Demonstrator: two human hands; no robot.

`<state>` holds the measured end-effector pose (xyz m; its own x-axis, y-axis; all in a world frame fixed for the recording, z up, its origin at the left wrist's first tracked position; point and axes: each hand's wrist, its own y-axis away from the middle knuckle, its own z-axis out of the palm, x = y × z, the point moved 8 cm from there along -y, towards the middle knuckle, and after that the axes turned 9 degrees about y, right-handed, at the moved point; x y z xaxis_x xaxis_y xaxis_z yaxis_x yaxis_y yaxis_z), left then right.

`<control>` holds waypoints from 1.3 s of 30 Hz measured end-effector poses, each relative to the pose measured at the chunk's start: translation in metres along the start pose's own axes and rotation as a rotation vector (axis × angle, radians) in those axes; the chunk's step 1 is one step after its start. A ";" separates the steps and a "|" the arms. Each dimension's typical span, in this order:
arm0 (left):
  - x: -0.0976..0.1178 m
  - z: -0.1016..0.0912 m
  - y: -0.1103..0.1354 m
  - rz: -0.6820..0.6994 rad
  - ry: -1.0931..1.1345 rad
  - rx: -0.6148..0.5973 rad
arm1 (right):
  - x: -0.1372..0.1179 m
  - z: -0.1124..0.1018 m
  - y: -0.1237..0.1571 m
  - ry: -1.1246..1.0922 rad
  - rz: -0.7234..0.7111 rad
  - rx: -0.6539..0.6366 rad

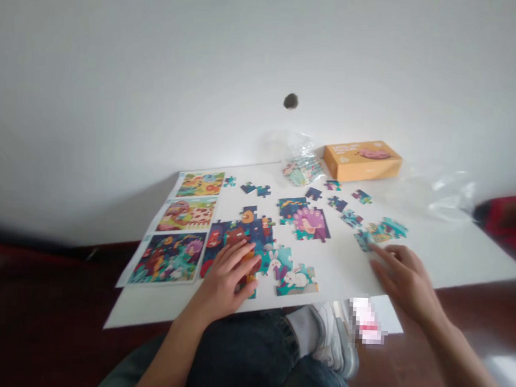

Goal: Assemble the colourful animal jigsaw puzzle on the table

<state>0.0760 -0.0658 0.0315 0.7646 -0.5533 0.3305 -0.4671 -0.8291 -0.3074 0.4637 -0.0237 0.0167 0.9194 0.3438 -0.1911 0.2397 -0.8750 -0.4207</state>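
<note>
My left hand [229,275] lies flat with its fingers spread over the lower left part of a joined puzzle section [262,231], hiding some of it. White rabbits show on the joined pieces [297,279] just right of that hand. A separate joined section with a purple peacock [310,221] lies behind them. Out to the right, my right hand [402,271] has its fingers apart, and its index fingertip is at the near edge of a teal puzzle piece [362,240]. Beside this piece is a small cluster of loose puzzle pieces [387,229].
A picture sheet [164,232] with three printed scenes lies at the left. Several loose pieces [337,204] are scattered toward the back. Near the wall are a clear bag of pieces [304,170], an orange box [362,161] and crumpled clear plastic [450,193].
</note>
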 end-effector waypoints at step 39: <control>0.110 0.063 0.020 -0.466 1.410 0.095 | -0.142 -0.031 0.043 -0.281 -0.378 0.215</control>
<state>0.1787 -0.1387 0.0054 -0.2416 0.0869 0.9665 -0.2349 -0.9716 0.0286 0.3534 -0.1209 0.0534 0.6544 0.7268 -0.2087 0.4424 -0.5918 -0.6738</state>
